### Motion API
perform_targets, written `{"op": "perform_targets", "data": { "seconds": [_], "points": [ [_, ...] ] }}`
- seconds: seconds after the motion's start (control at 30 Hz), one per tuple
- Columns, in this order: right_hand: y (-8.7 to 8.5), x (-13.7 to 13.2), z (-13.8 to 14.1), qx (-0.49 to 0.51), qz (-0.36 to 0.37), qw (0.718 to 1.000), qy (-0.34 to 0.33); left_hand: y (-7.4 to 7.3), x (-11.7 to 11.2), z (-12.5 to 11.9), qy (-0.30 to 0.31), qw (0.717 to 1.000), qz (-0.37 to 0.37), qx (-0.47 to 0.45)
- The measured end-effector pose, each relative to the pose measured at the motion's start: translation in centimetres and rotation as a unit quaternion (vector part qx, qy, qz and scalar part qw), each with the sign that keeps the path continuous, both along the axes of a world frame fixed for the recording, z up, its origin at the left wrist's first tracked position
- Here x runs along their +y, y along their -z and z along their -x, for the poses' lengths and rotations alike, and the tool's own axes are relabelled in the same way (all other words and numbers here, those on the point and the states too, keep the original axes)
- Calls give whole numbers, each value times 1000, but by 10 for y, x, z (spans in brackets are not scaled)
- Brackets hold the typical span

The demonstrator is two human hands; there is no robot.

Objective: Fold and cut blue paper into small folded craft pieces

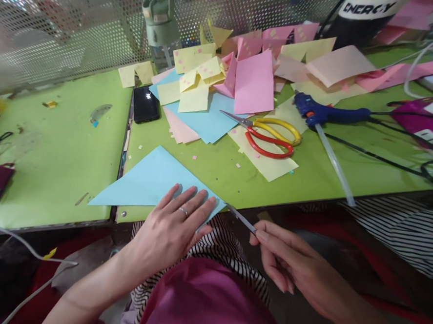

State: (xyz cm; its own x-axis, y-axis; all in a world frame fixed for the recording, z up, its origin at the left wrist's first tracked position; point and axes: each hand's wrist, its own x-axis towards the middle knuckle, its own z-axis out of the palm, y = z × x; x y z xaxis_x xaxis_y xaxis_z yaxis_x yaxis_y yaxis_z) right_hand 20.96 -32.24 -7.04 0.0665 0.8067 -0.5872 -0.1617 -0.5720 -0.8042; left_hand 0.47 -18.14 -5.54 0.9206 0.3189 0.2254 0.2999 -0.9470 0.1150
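Observation:
A sheet of light blue paper (142, 179), folded to a triangle, lies at the front edge of the green table, its right corner sticking out over the edge. My left hand (178, 218) rests flat on its right part, fingers stretched out, a ring on one finger. Between the thumb and fingers of my right hand (284, 254) is a thin metal blade (243, 219), whose tip meets the paper's right corner. The handle end is hidden in my fingers. Beyond the paper, scissors (265, 133) with one yellow and one red handle lie partly spread on pale yellow paper.
A blue glue gun (325, 112) with a glue stick lies at right, its cable trailing. A pile of pink, yellow and blue paper pieces (256, 84) fills the back. A black phone (145, 105) and a clear bottle (158, 26) stand near the mesh panel (82, 22).

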Motion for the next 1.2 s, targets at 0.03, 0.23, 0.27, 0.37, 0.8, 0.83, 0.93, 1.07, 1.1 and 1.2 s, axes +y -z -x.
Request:
{"op": "perform_targets", "data": {
  "seconds": [0.03, 0.23, 0.27, 0.37, 0.8, 0.83, 0.93, 1.07, 1.1, 1.2],
  "points": [
    [0, -3, 2, 3, 1, 1000, -1, 1, -3, 3, 6, 1000, -21, 13],
    [4, -7, 16, 10, 1, 1000, -21, 11, -13, 15, 68, 993, -84, 38],
    [4, -6, 18, 11, -4, 1000, -24, 13, -12, 17, 82, 992, -85, 36],
    [5, -1, 23, 6, -18, 999, -29, 15, -7, 22, 101, 993, -59, 20],
    [-4, 13, 36, -13, -19, 997, -72, 23, 16, 13, -148, 987, -10, 55],
    [-5, 12, 36, -11, -20, 997, -70, 22, 20, 11, -126, 990, -1, 67],
    [-4, 9, 34, -5, -18, 999, -50, 13, 33, 3, -69, 992, 26, 98],
    [3, 4, 37, 15, -7, 1000, -22, 3, 47, -4, -15, 992, 45, 117],
    [5, 3, 39, 23, -3, 999, -24, 0, 49, -4, -3, 991, 47, 121],
    [8, 6, 45, 47, -5, 998, -31, -4, 50, -2, 5, 990, 47, 131]
  ]
}}
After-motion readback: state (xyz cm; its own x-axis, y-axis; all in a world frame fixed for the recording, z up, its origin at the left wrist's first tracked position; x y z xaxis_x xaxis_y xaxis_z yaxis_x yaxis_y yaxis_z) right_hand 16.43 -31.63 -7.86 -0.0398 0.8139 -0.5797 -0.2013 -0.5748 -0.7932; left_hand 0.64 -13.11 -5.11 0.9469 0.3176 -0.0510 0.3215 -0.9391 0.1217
